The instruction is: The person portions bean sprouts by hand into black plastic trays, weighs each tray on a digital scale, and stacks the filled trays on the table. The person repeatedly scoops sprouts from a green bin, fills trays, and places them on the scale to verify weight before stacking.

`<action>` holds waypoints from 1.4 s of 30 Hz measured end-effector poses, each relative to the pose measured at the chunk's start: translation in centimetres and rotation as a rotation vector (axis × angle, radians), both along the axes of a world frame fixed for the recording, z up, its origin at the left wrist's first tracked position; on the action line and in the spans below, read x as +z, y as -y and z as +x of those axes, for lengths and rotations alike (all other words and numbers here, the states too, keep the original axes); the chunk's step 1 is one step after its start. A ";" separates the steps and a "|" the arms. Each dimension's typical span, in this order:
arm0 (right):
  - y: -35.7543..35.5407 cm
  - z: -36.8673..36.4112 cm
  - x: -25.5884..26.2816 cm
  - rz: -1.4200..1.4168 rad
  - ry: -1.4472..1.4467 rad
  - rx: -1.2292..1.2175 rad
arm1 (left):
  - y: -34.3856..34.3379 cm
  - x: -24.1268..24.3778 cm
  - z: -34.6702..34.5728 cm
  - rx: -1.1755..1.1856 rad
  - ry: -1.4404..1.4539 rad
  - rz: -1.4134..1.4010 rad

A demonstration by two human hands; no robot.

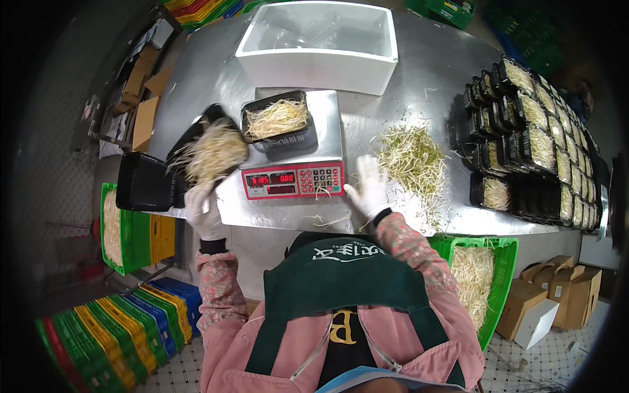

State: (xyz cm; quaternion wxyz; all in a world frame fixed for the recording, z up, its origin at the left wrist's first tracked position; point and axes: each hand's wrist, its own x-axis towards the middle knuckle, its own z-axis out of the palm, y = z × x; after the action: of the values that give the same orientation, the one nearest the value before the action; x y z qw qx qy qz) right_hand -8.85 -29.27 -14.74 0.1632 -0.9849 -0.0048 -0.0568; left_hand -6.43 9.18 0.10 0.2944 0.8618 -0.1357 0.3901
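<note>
My left hand (203, 209), in a white glove, grips the near edge of a black plastic tray heaped with bean sprouts (216, 152); the tray is tilted and blurred by motion, beside the scale. Another black tray of sprouts (276, 118) rests on the steel pan of a red digital scale (294, 180). My right hand (368, 189), also gloved, lies spread with nothing in it on the steel table (275, 216), between the scale and a loose pile of sprouts (413, 157). Empty black trays (145, 182) sit at the table's left edge.
A white foam box (319, 69) stands behind the scale. Stacked sprout-filled black trays (540, 142) occupy the table's right side. Green crates of sprouts stand below the table at left (130, 236) and right (506, 285). Cardboard boxes (521, 307) are on the floor at right.
</note>
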 end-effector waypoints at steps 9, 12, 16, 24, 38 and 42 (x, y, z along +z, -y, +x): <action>7.6 2.1 -0.7 -0.315 0.106 -0.063 | -17.5 -17.8 -1.5 0.488 -0.320 -0.066; -1.7 2.1 4.9 0.203 0.163 0.178 | -19.0 -20.8 -1.0 0.494 -0.496 0.002; -10.5 0.2 0.2 0.149 0.284 0.613 | -16.4 -16.6 1.2 0.381 -0.502 0.207; 2.2 -5.0 -4.2 0.316 0.308 0.044 | -6.5 -10.3 -0.6 0.115 -0.239 -0.158; 15.0 -13.4 -4.0 -0.016 0.300 -0.846 | 28.9 -10.5 0.3 -0.800 -0.819 -0.160; 14.5 -8.8 -7.9 0.124 0.120 -1.120 | 33.4 -18.0 3.2 -0.439 -0.819 -0.046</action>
State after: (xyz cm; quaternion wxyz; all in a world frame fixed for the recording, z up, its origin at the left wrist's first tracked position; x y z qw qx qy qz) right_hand -17.67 -43.77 -22.61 0.1654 -0.8208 0.5124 -0.1908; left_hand -3.26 -24.19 -17.93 0.4183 0.8891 -0.1785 -0.0510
